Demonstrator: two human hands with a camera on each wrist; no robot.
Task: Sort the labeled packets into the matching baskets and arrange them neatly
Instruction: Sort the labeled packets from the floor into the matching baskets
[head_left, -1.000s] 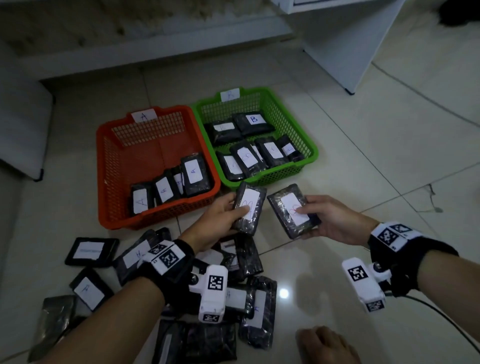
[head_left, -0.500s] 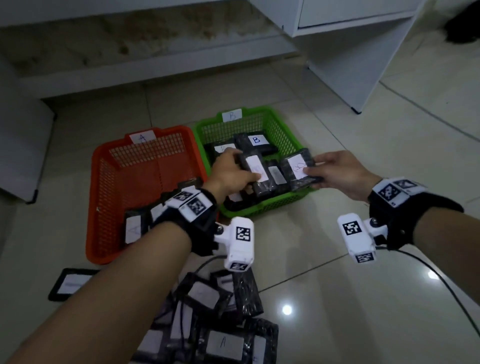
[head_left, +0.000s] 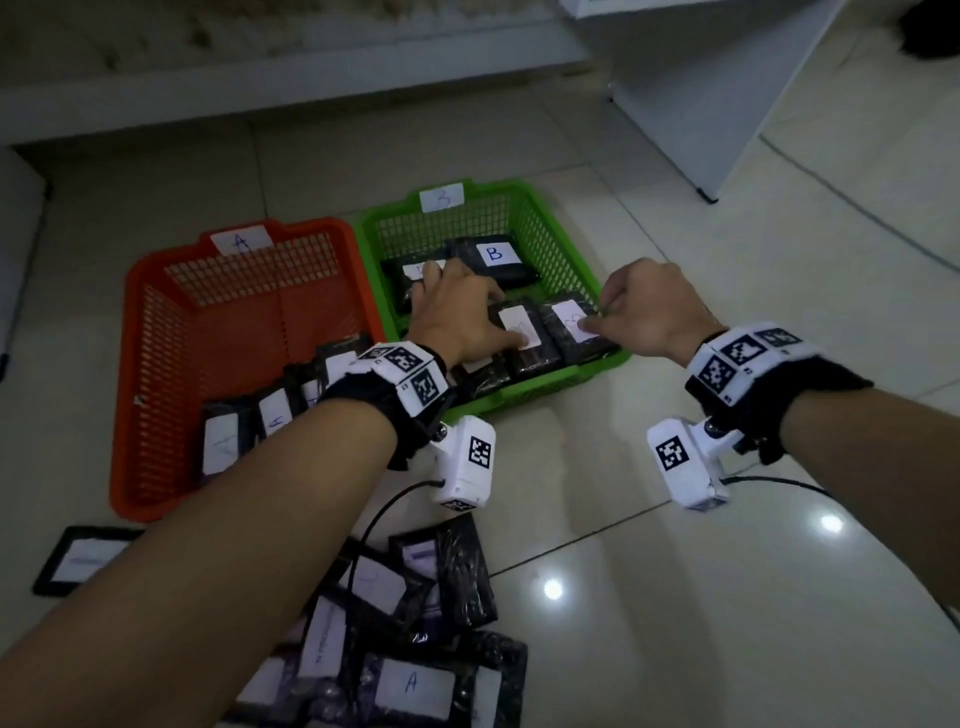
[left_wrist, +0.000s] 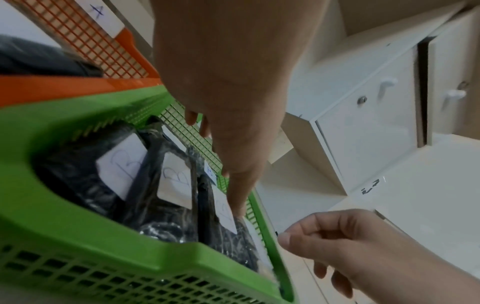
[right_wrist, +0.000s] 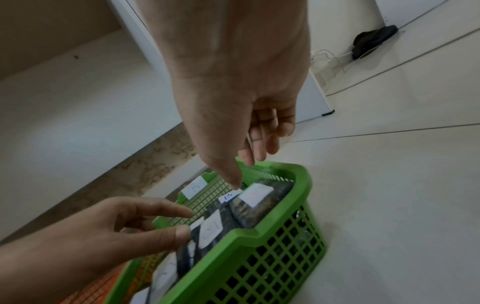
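Over the green mesh basket (head_left: 566, 244), the left hand (head_left: 457, 317) lies flat, thumb pressing a crinkly black packet (head_left: 524, 340), while the right hand (head_left: 647, 312), loosely curled, thumbs its neighbour packet (head_left: 571, 335).

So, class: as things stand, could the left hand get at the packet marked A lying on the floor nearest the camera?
Probably yes. The left hand is over the green basket, and the A packet lies uncovered beside that forearm; the hand would only need to draw back.

Both bare forearms are wearing black fabric wrist straps (head_left: 769, 384) carrying white square-coded marker blocks (head_left: 470, 460), thin black cables (head_left: 379, 519) trailing.
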